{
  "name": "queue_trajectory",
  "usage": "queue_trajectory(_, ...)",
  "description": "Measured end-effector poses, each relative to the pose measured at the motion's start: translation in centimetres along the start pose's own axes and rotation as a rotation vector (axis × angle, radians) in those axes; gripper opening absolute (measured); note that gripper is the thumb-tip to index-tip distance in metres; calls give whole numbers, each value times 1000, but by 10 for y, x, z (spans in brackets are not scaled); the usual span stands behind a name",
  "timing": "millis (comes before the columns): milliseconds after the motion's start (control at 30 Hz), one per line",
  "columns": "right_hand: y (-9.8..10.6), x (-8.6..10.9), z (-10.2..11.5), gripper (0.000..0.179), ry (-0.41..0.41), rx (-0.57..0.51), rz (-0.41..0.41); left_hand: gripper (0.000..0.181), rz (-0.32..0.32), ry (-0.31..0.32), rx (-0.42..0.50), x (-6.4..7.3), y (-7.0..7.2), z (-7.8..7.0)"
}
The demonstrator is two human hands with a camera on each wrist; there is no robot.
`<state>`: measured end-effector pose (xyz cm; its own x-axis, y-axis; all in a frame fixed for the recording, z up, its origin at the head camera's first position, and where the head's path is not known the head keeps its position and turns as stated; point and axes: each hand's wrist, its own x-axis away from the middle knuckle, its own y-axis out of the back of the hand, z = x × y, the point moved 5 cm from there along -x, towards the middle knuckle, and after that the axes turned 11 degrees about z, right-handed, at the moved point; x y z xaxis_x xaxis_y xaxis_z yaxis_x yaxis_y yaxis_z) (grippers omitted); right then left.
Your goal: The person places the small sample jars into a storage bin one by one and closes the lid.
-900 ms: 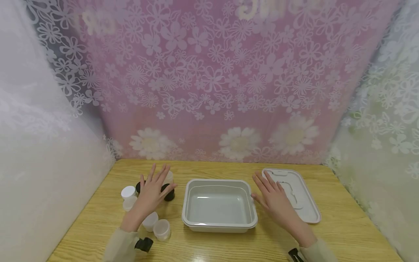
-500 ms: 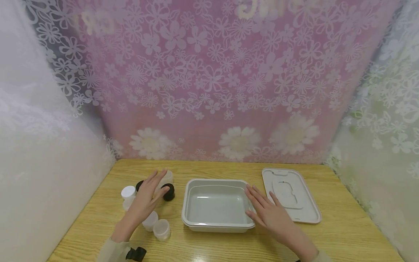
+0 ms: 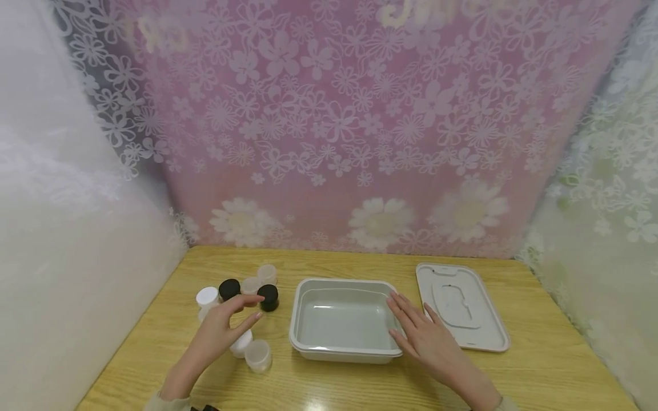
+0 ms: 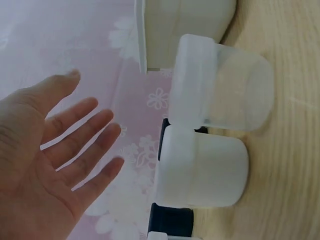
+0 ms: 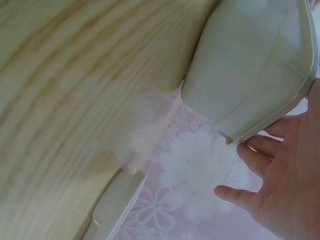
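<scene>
My left hand hovers over a group of small jars, fingers gently bent, thumb apart and nothing between them. Its fingertips overlap a black-lidded jar in the head view. Nearest the front stand a clear jar and a white jar; the left wrist view shows this clear jar beside the white one, with the hand apart from both. My right hand lies with straight fingers at the right rim of a pale grey plastic box; its fingertips meet the rim in the right wrist view.
Farther back are another black-lidded jar, a white-lidded jar and a clear jar. The box's flat lid lies on the wooden table at right. Flowered curtains enclose the back and sides.
My right hand has moved left from beside the box onto its rim. My left hand has come down and nearer, its spread fingers drawing together and bending.
</scene>
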<state>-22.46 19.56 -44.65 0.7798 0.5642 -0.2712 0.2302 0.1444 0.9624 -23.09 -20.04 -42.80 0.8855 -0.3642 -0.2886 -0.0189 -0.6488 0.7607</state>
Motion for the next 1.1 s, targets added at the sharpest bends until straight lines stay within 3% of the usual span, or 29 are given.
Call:
queue_trajectory(133,3,0,1,59,11,12,-13,30,57,3,84,7,-7,3)
queue_trajectory(233,4,-1,3,59,19,19,-13,29,63,6,129,14,-10,5)
queue_trajectory(400,4,-2,4,60,20,10,-2,29,-5,38,126,27,-7,7)
queue_trajectory(633,0,-1,1,61,-4,-22,30,39,-118,57,9,43,-3,18)
queue_trajectory(767,0,-1,0,61,-7,-25,34,45,-83,79,40,46,-6,26)
queue_trajectory(1100,-1,-1,-1,61,-9,-46,44,51,51,197,253,45,-12,39)
